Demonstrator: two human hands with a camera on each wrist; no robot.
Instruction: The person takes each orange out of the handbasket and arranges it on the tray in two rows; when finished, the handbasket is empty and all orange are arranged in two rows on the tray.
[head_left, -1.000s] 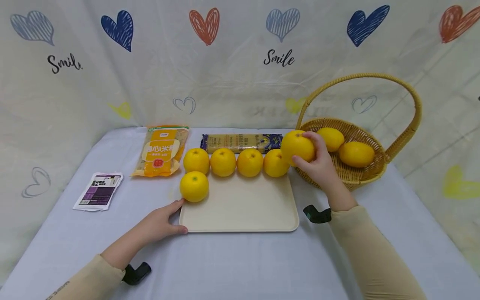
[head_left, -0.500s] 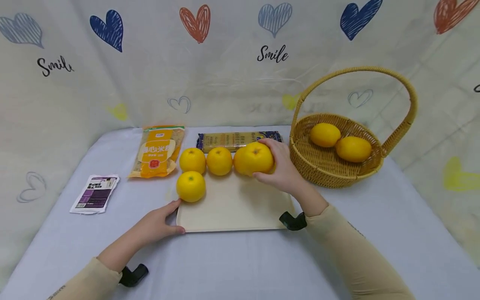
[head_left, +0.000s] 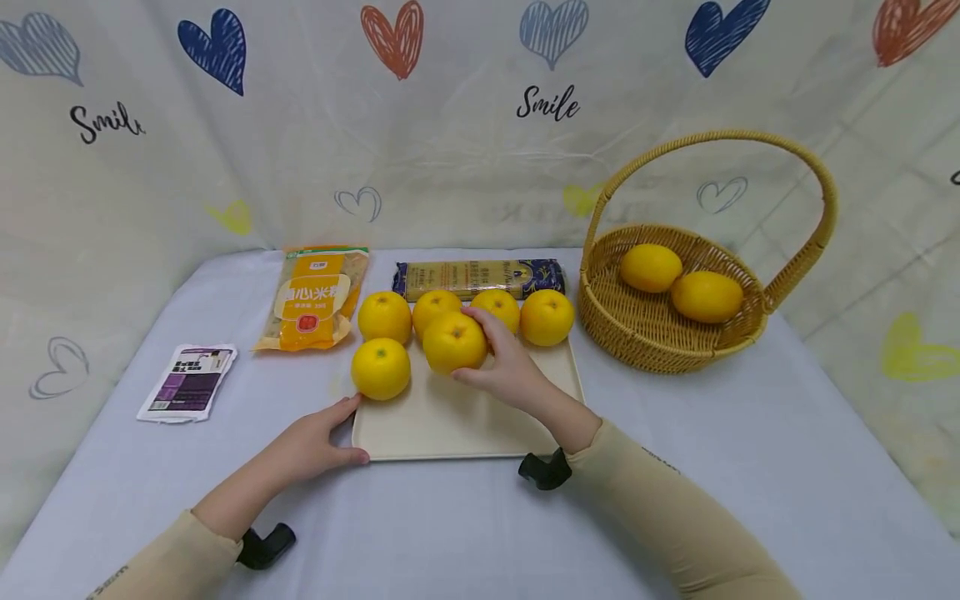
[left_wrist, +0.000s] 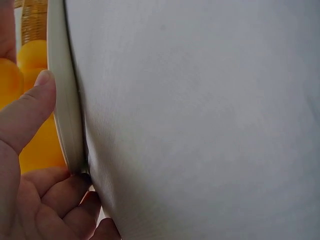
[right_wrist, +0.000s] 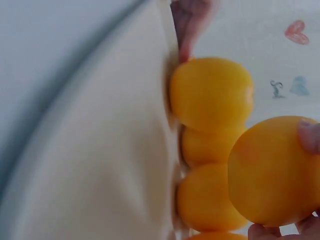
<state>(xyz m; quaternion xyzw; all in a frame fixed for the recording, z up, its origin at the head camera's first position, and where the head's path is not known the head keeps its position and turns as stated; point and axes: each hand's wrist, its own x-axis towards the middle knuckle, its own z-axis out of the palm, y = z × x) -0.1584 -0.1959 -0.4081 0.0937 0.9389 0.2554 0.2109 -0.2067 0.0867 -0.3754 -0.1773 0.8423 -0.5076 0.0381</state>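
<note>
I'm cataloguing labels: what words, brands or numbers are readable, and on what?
"Smile": white heart-printed cloth backdrop, centre.
"Smil", last letter unclear: same backdrop, left.
"心米", neighbouring characters unclear: orange-and-clear plastic bag.
Too small or blurred: flat gold-and-blue packet, white-and-purple pouch, left beige sleeve, right beige sleeve, faint backdrop lettering.

My left hand [head_left: 318,442] holds the tray [head_left: 465,425] at its near left corner, thumb and forefinger spread apart, left forearm [head_left: 240,500] slanting up to it. My right hand [head_left: 513,367] is above the tray, thumb and fingers curled in a grip, right forearm [head_left: 667,508] angled in from the tray's near right.
</note>
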